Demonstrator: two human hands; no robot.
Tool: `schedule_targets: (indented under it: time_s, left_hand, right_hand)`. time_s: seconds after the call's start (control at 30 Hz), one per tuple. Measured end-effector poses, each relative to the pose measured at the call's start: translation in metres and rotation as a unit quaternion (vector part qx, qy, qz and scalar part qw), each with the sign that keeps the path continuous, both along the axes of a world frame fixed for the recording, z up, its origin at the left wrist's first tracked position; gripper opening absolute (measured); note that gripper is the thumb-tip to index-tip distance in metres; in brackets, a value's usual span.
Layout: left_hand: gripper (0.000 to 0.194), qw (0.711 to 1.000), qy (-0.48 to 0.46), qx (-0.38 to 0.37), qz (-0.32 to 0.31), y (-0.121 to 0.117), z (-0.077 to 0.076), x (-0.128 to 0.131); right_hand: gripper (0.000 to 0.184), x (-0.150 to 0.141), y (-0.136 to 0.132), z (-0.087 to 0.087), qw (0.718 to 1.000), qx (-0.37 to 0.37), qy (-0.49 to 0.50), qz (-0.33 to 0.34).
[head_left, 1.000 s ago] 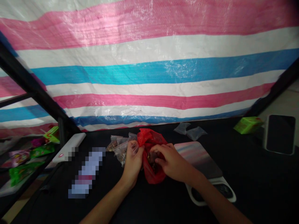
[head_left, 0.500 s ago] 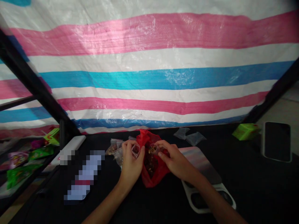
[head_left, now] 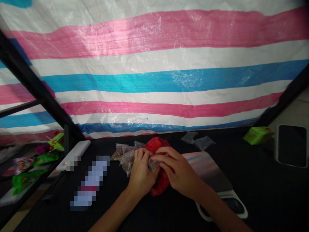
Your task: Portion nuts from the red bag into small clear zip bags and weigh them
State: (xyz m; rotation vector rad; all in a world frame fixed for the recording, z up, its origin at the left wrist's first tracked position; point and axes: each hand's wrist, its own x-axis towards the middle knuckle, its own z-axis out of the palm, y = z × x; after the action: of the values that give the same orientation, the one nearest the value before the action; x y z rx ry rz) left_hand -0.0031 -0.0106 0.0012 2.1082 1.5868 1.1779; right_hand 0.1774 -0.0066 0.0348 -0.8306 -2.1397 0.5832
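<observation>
Zip bags [head_left: 126, 160]: filled, grouped left of centre, likely kept aside for working room.
Left hand [head_left: 142, 174]: thumb and fingers closed on the clear bag [head_left: 153, 164], presumably to steady it.
Clear bag: apparently over the red plastic bag [head_left: 161, 189], probably so spills drop inside.
Right hand [head_left: 178, 167]: fingers bent at the clear bag; I cannot tell whether clamped.
Kitchen scale [head_left: 209, 172]: right, partly beneath my forearm [head_left: 216, 204].

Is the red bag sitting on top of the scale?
No, the red plastic bag rests on the black tabletop, left of the kitchen scale.
</observation>
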Motion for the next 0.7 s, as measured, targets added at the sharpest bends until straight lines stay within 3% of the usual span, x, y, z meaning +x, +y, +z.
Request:
schedule_targets:
  time_s: [0.13, 0.47, 0.57, 0.7]
  left_hand:
    - [0.024, 1.000, -0.016, -0.002, -0.013, 0.000, -0.001, -0.002]
    - [0.022, 0.997, -0.062, -0.039, -0.009, -0.001, -0.003, 0.000]
    - [0.015, 0.997, -0.075, -0.036, 0.003, -0.001, -0.001, 0.001]
    - [0.013, 0.991, -0.106, -0.050, 0.065, -0.003, 0.007, 0.000]
  right_hand:
    - [0.037, 0.000, -0.001, 0.003, 0.999, -0.038, 0.002, -0.010]
    - [0.024, 0.003, -0.001, 0.005, 1.000, -0.026, -0.014, -0.008]
    - [0.018, 0.005, 0.002, 0.004, 0.998, -0.029, -0.004, -0.057]
    - [0.017, 0.014, 0.011, 0.006, 0.989, -0.017, 0.028, -0.143]
